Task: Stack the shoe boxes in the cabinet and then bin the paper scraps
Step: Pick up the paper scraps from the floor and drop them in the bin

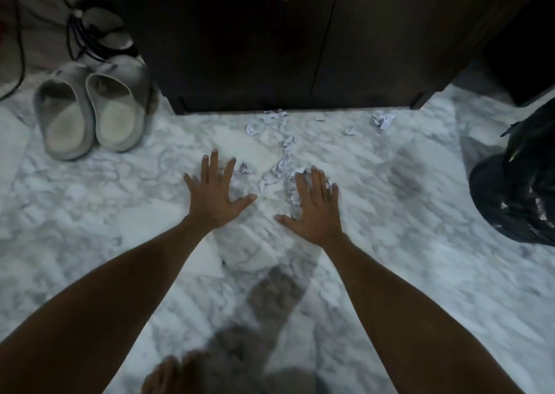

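Several crumpled white paper scraps lie on the marble floor in front of a dark wooden cabinet (294, 42) whose doors are shut. One strip of paper (274, 174) lies between my hands. Smaller scraps sit near the cabinet's base, among them one scrap (383, 120) at the right and another scrap (274, 117) at the middle. My left hand (217, 193) hovers flat with fingers spread, holding nothing. My right hand (315, 207) is spread too, its fingertips over a scrap (295, 189). No shoe boxes are in view.
A pair of grey slides (93, 108) stands left of the cabinet, with black cables (84, 30) behind them. A black plastic bin bag (519, 189) sits on the floor at the right. My bare foot (168, 375) shows at the bottom edge.
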